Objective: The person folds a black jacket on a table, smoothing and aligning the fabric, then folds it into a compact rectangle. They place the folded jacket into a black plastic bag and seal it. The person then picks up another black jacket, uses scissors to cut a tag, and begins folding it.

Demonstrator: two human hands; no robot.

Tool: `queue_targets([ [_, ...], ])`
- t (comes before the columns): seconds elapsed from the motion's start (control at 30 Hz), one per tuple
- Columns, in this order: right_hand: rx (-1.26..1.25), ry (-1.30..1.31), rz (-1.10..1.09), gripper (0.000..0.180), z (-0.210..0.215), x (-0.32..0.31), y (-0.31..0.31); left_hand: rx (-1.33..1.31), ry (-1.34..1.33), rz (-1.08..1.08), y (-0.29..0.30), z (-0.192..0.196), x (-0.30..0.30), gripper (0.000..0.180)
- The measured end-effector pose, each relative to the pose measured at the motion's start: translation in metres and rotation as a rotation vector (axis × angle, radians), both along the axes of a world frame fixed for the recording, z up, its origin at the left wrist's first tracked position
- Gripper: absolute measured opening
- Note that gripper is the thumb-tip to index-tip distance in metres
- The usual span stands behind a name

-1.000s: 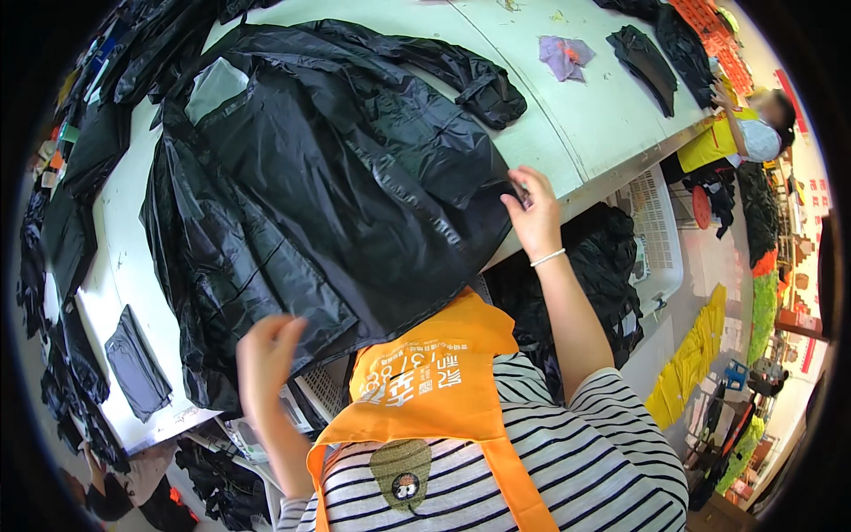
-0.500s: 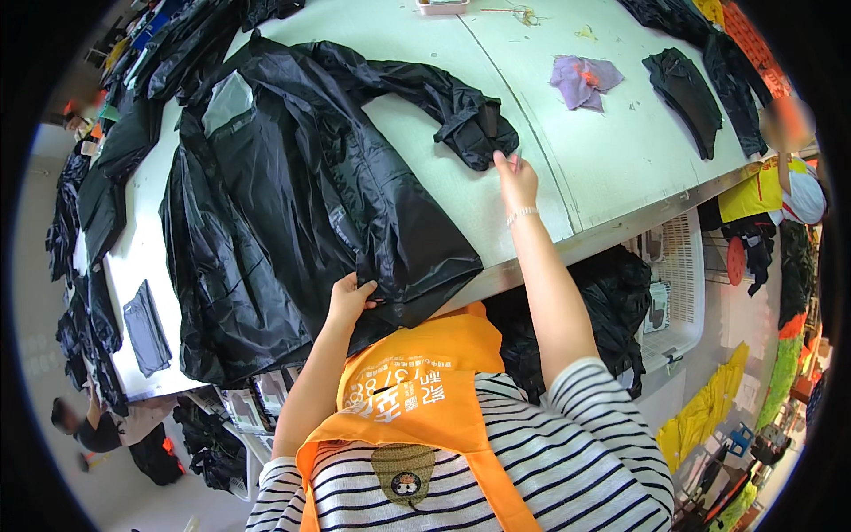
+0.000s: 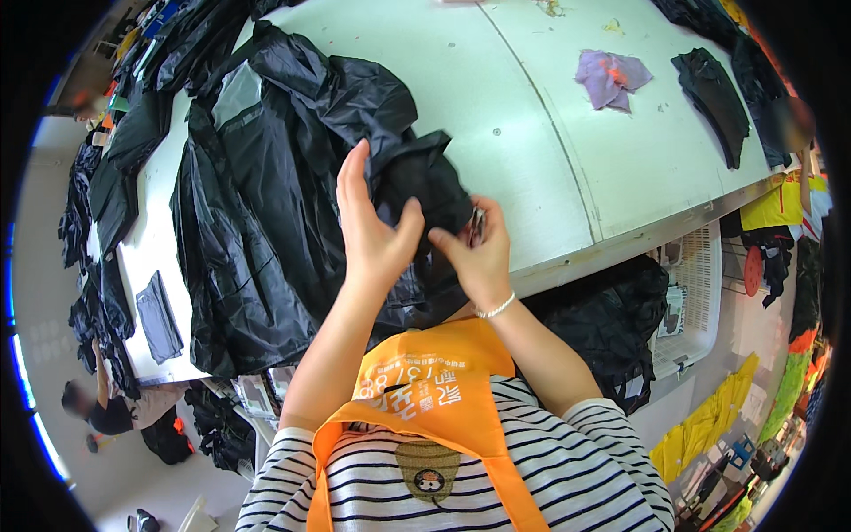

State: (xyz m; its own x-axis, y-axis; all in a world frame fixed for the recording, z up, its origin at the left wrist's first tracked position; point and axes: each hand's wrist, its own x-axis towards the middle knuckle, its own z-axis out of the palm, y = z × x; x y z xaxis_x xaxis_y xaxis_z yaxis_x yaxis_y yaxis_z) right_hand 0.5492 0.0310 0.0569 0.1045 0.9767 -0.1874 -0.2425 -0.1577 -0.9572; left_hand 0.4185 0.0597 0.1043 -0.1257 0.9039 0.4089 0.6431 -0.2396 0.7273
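Observation:
A shiny black jacket [image 3: 257, 204] lies spread over the left of the white table, one sleeve drawn in toward me. My left hand [image 3: 370, 226] is open against that sleeve [image 3: 421, 182], thumb and fingers apart with the black cloth beyond them. On the sleeve's other side my right hand [image 3: 479, 257] is closed at the cuff end. Something small, shiny and reddish [image 3: 477, 229] shows within its curled fingers, too little of it to name. The bunched cloth hides part of the fingertips.
A crumpled lilac cloth [image 3: 613, 80] and a folded black garment [image 3: 714, 102] lie on the table's right. A folded grey garment [image 3: 160, 317] rests at the left edge. Below the table's edge are a white plastic crate [image 3: 700, 301] and a black garment heap [image 3: 612, 319].
My right hand has brought the sleeve end inward, left and nearer to me. The left hand has let go of the jacket's hem and risen to the sleeve, opening.

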Motion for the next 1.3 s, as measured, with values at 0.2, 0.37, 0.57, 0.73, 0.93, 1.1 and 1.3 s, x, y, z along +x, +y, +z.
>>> queue_targets([
  [0.2, 0.112, 0.003, 0.21, 0.03, -0.023, 0.015, -0.029, -0.354, -0.415, -0.006, -0.003, -0.024, -0.05, 0.027],
  [0.37, 0.522, -0.45, 0.238, 0.032, 0.037, 0.009, 0.031, -0.301, -0.313, -0.097, -0.019, -0.005, -0.05, 0.038],
  [0.57, 0.587, -0.532, 0.381, 0.021, 0.028, -0.013, 0.046, -0.143, -0.15, -0.151, -0.026, -0.003, -0.055, 0.043],
  [0.73, 0.53, -0.502, 0.372, 0.015, 0.021, -0.017, 0.05, -0.275, -0.207, -0.107, -0.023, -0.003, -0.061, 0.017],
  [0.93, 0.258, -0.115, 0.53, 0.01, 0.026, -0.013, 0.062, -0.566, -0.761, -0.188, -0.018, -0.012, -0.078, 0.019],
  [1.1, 0.088, 0.052, 0.581, 0.014, 0.034, -0.007, 0.067, -0.649, -1.051, -0.246, -0.015, -0.007, -0.077, 0.018],
  [1.3, 0.231, -0.101, 0.522, 0.013, 0.037, -0.005, 0.061, -0.579, -0.454, -0.165, -0.02, 0.011, -0.07, 0.019],
])
